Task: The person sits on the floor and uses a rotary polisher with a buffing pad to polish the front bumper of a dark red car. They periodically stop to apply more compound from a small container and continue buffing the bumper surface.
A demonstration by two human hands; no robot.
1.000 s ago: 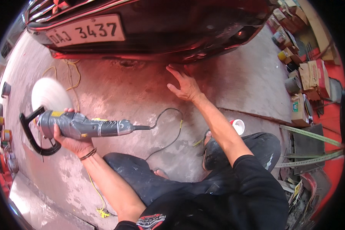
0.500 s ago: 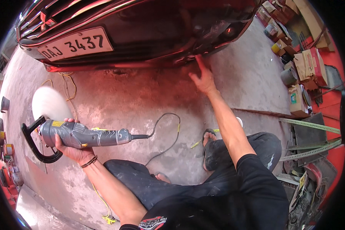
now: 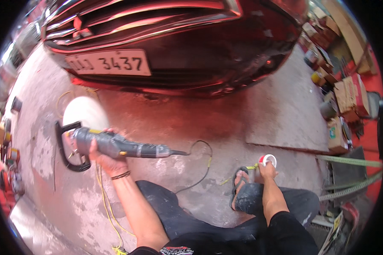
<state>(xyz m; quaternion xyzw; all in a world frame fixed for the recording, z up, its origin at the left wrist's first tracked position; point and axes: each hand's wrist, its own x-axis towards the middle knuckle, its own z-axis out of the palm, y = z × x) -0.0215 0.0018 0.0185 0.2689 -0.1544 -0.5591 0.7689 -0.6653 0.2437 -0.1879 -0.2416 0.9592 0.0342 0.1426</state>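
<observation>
Grey and black, one power polisher (image 3: 110,144) sits at the left of the frame, with one round white pad (image 3: 86,111) above its body and one black loop handle (image 3: 61,142) at its left end. Two hands show. The left hand (image 3: 110,163) is wrapped around the tool's body, thumb on the near side, fingers on the far side. The right hand (image 3: 268,171), right of centre, touches one red-and-white cup (image 3: 269,158), its fingers bent at the near edge (whether they close around it, I cannot tell). One sandalled foot (image 3: 242,179) is just left of the cup. One dark car front (image 3: 225,63) with one licence plate (image 3: 108,63) spans the top. Two pale green perforated strips (image 3: 351,161) cross the right side, below several cardboard boxes (image 3: 347,95), too crowded to count.
</observation>
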